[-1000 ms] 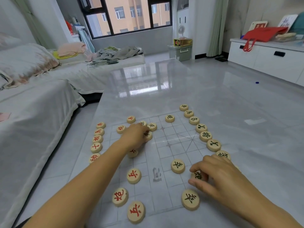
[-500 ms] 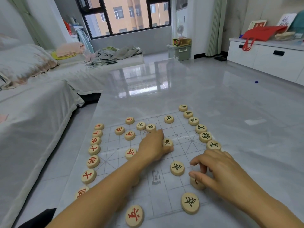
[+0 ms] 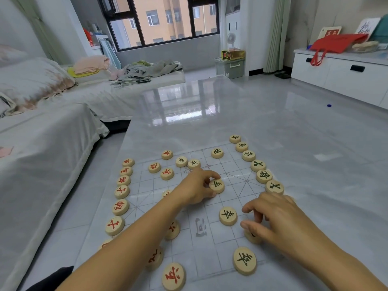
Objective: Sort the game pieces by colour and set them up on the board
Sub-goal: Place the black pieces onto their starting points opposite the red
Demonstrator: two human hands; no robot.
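A thin translucent board (image 3: 231,181) with a printed grid lies on the grey marble table. Round wooden discs with red characters line its left edge (image 3: 120,206) and dot its left half. Discs with green-black characters line the right edge (image 3: 264,176). My left hand (image 3: 197,186) pinches a green-marked disc (image 3: 216,185) near the board's middle, resting on the board. My right hand (image 3: 277,219) hovers at the board's right, its thumb and fingers closed on a partly hidden disc (image 3: 252,238). Two more green-marked discs (image 3: 228,215) (image 3: 244,260) lie near it.
The table (image 3: 294,156) stretches far ahead and to the right. A bed with white sheets (image 3: 42,133) runs along the left, close to the table edge. White cabinet (image 3: 340,74) with a red bag stands at the far right.
My left hand came from the far left-centre cluster toward the board's middle, bringing a green-marked disc. My right hand shifted slightly on its disc. The camera tilted a little.
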